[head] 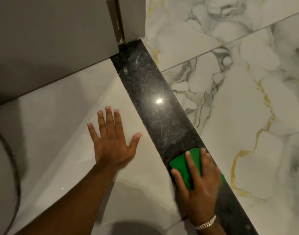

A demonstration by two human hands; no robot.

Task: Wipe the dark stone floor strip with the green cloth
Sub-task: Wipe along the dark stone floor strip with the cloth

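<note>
1. Dark speckled stone is what we follow in the head view: the dark stone floor strip [155, 99] runs as a long narrow band from the grey door frame [130, 19] at the top down to the lower right edge, between the plain cream tile [63, 102] on our left and the veined marble tile [247, 99] on our right.
2. Our right hand [198, 182] presses flat on the green cloth [181, 164], fingers spread over it rather than clenched, a bracelet [205, 223] at the wrist. The cloth lies on the strip's near part, under and just ahead of the palm.
3. The unwiped length, with pale streaks near the frame, lies ahead of this hand, up and to the left along the strip's long axis. We judge the next stroke must push that way.
4. Our left hand [114, 141] rests open and empty on the cream tile just beside the strip, bracing; the right is the one on the work.
</note>
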